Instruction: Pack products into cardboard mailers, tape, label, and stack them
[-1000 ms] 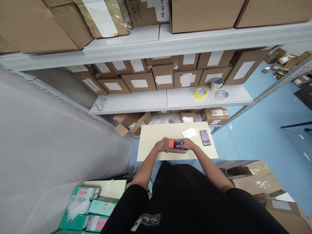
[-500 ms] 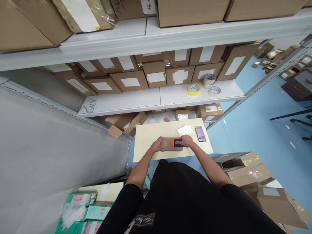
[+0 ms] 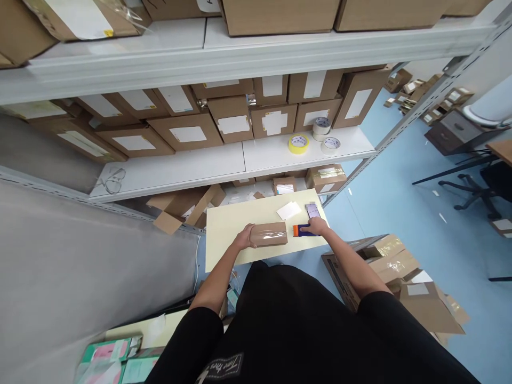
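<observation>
A small closed cardboard box (image 3: 269, 234) lies lengthwise on the pale yellow tabletop (image 3: 224, 216), with a shiny strip of clear tape along its top. My left hand (image 3: 244, 238) grips the box's left end, thumb and fingers around it. To the right of the box, apart from it, my right hand (image 3: 318, 226) is closed around a dark blue and orange tape dispenser (image 3: 301, 230). The dispenser's orange end points toward the box. Behind my right hand lies a phone (image 3: 313, 210), partly covered by it. White paper sheets (image 3: 288, 210) rest behind the box.
A shelf (image 3: 176, 169) with labelled cartons stands beyond the table, holding a yellow tape roll (image 3: 298, 143) and white tape rolls (image 3: 330, 145). An open carton (image 3: 186, 205) is at the table's far left. Flattened cardboard (image 3: 394, 261) leans at right; green packages (image 3: 106, 352) lie lower left.
My right hand has moved the tape dispenser rightward off the box to beside it. The taped top now shows. My left hand still holds the box's left end. The view has shifted right.
</observation>
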`<state>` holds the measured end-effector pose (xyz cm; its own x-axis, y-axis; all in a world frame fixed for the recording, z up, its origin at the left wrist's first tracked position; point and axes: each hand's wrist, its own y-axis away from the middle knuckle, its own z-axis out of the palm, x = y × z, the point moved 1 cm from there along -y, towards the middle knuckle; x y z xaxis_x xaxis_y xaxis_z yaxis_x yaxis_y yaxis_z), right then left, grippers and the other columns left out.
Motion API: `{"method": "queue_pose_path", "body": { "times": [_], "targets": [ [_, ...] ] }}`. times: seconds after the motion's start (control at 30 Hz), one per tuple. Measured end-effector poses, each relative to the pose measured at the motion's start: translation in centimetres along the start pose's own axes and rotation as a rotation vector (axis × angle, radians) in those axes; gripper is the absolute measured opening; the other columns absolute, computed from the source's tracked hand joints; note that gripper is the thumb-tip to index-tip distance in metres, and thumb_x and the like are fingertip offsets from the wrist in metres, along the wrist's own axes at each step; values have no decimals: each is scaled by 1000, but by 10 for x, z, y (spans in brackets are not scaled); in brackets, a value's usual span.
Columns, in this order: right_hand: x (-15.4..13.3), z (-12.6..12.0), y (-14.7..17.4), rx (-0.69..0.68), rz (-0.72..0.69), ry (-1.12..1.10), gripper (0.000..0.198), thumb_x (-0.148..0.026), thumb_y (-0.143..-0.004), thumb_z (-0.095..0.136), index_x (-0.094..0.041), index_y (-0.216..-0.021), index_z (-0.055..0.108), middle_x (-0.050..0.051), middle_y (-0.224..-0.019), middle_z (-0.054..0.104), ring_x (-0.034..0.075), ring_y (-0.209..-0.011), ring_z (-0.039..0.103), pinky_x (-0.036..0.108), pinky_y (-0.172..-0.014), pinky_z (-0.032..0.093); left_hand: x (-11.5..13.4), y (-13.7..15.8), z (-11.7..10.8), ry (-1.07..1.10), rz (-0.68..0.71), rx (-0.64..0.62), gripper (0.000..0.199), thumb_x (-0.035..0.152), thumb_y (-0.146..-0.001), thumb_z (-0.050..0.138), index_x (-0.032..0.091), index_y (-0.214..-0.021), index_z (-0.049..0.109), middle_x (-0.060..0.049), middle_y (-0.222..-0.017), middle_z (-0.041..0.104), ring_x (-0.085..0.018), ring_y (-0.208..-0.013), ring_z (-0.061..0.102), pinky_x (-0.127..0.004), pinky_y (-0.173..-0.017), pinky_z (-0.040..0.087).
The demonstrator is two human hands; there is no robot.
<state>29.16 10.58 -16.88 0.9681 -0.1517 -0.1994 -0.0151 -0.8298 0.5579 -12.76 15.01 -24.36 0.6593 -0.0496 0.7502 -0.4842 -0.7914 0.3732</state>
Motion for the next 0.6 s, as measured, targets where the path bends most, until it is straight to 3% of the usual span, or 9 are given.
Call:
{"method": "queue_pose_path", "body": {
  "times": [0.23,0.4,0.5,0.6],
  "targets": [
    [-24,12,-8,-26,36,3,73,-83,-78,63,-15,-98,80,21,-110,76,34,-102,72,35,-78,51,-4,1,-4,47,43,-36,120,26,-46,95,26,-152,41,-11,-164,33,-34,-150,36,-43,-124,29],
    [-40,11,-1,13,42,-16,69,-80,-81,61,-15,-94,79,20,-102,78,32,-95,73,32,-71,49,-20,5,-12,110,90,-65,123,38,-49,96,24,-156,37,-14,-167,28,-34,-153,29,-43,-125,25],
    [-59,6,7,42,7,-49,68,-83,-81,58,-18,-84,78,16,-94,78,28,-88,73,30,-67,46,-38,14,-26,179,94,-97,127,48,-49,95,26,-158,33,-15,-170,21,-35,-154,27,-44,-120,34],
    [-96,-4,14,74,-51,-67,69,-86,-80,55,-20,-77,76,11,-85,78,26,-83,72,28,-65,44,-63,30,-45,206,31,-110,129,49,-49,95,30,-159,32,-15,-173,14,-39,-155,24,-45,-112,44]
  ]
}}
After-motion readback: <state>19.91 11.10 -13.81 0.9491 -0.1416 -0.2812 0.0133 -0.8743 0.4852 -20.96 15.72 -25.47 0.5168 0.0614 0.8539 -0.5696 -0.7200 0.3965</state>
